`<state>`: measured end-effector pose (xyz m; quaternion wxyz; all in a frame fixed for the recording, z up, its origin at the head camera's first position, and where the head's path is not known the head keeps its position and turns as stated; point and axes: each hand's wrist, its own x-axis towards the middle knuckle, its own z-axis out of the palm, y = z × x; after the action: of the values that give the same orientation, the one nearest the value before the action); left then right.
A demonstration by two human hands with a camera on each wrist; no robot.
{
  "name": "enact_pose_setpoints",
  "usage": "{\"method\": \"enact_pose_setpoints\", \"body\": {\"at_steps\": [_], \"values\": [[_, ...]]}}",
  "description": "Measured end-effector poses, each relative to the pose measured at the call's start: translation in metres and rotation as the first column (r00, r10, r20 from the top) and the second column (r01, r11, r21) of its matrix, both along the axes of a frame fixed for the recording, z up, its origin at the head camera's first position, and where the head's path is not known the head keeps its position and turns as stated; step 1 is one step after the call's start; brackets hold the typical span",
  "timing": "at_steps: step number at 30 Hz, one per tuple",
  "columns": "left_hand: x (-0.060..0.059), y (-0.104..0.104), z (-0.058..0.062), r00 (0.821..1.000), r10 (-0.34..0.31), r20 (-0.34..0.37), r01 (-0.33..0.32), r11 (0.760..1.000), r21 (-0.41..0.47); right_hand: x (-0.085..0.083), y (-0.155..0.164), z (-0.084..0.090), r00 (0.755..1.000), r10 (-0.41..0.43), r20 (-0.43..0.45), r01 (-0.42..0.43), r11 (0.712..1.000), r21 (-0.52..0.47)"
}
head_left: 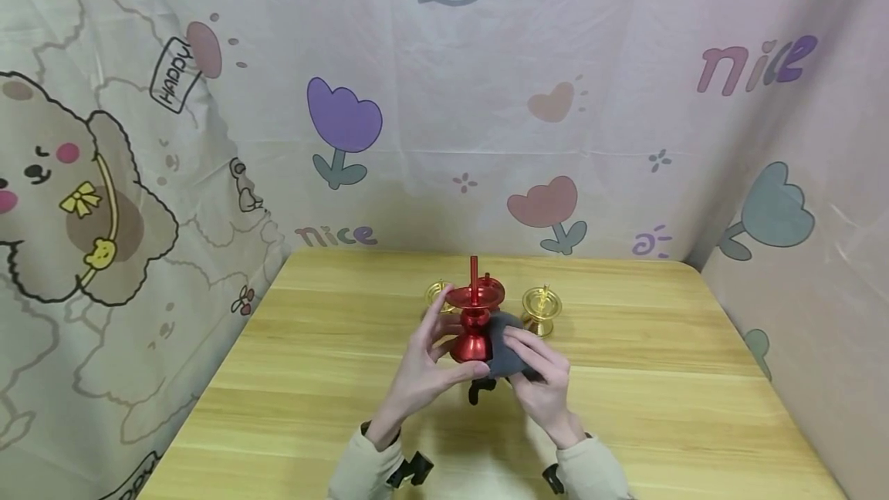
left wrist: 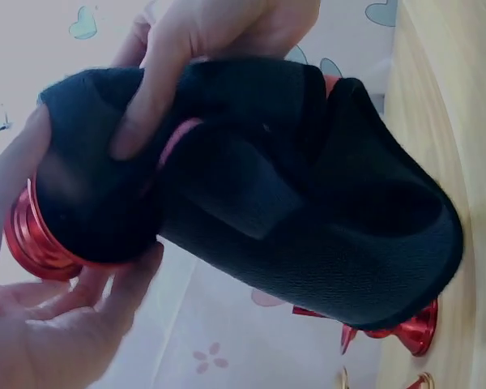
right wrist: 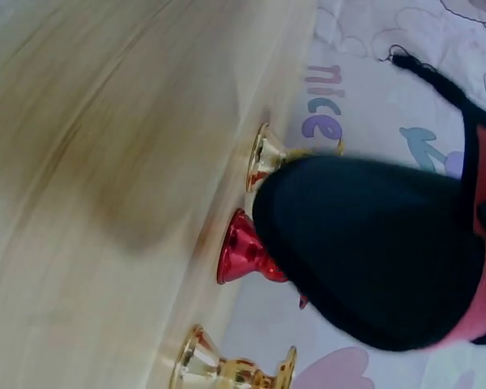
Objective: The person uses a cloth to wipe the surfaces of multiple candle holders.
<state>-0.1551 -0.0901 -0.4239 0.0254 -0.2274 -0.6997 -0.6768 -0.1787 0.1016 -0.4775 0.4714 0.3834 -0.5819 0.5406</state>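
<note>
A shiny red candle holder [head_left: 472, 346] with a thin upright stick on top is raised over the table, gripped between the thumb and fingers of my left hand [head_left: 427, 369]. My right hand [head_left: 545, 384] holds a dark grey cloth [head_left: 505, 357] with black edging and presses it to the holder's right side. Seen from the left wrist, the cloth [left wrist: 259, 267] covers much of the holder, leaving a red rim [left wrist: 36, 235] showing. The right wrist view has the cloth [right wrist: 373, 251] hanging down, its lower edge free; neither hand appears there.
Behind the raised holder stand a second red candle holder [right wrist: 245, 251] and two gold ones, one at the left [head_left: 436, 293] and one at the right [head_left: 540, 307]. The wooden table [head_left: 660, 376] meets a printed cloth backdrop [head_left: 430, 99] at its far edge.
</note>
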Motion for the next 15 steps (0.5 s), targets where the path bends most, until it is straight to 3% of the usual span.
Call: {"method": "enact_pose_setpoints", "body": {"at_steps": [5,7,10,15], "values": [[-0.0015,-0.0026,-0.0034,0.998,-0.057,-0.015,0.058,0.996,0.065,0.0038,0.0022,0.0012,0.976,0.117,0.183,-0.105,0.992,-0.072],[-0.0013,-0.0020,-0.0043,0.997,-0.066,-0.035,0.068,0.995,0.066,0.0035,0.0030,0.0014,0.967,0.129,0.220,-0.109,0.989,-0.100],[-0.0011,0.0004,-0.0045,0.997,-0.058,-0.051,0.061,0.997,0.043,0.0015,0.0036,0.0018,0.981,0.078,0.180,-0.062,0.994,-0.094],[-0.0004,0.0032,-0.0029,0.999,-0.029,-0.025,0.029,0.999,0.016,-0.0013,0.0020,0.0002,0.998,-0.050,-0.027,0.050,0.999,-0.004]]}}
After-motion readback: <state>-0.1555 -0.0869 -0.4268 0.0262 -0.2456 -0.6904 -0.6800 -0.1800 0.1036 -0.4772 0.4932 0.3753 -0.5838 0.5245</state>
